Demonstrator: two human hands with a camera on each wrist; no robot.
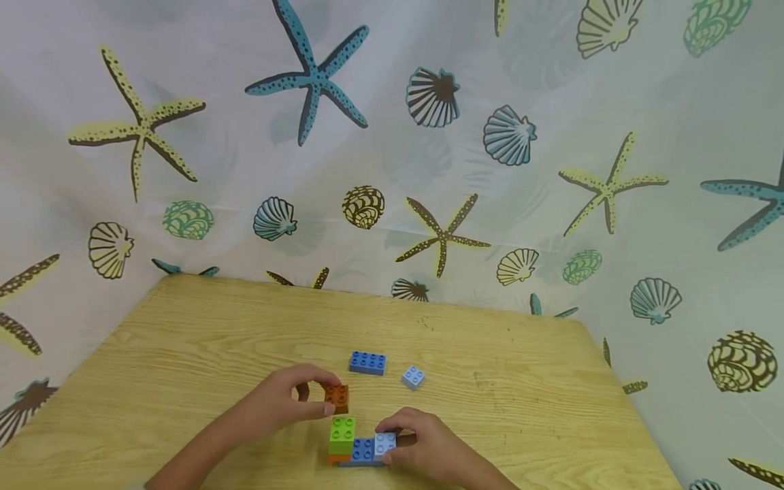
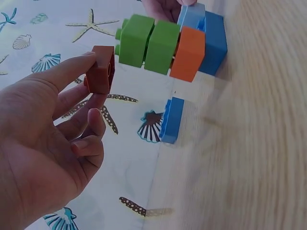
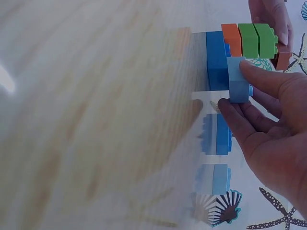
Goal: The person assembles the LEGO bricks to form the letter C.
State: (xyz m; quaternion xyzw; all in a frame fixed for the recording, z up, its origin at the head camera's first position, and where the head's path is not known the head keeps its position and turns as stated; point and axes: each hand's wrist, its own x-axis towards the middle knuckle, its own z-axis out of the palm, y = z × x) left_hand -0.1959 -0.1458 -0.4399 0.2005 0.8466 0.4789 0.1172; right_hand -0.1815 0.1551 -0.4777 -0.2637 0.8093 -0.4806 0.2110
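Observation:
My left hand (image 1: 292, 398) pinches a reddish-brown toy brick (image 1: 337, 397) between thumb and fingertips, held just above and behind a green stack. That stack has two green bricks (image 2: 160, 47) over an orange brick (image 2: 188, 54), at the left end of a blue brick (image 1: 363, 450). At the blue brick's right end sits a light blue brick (image 1: 384, 444), which my right hand (image 1: 427, 446) grips by its sides with thumb and fingers. In the right wrist view the light blue brick (image 3: 238, 79) stands on the blue one, studs pointing away from the table.
A loose blue brick (image 1: 367, 363) lies farther back on the wooden table (image 1: 502, 381). To its right is a small light blue brick (image 1: 413, 377). A cloth (image 1: 380, 136) printed with starfish and shells hangs around the table's back and sides.

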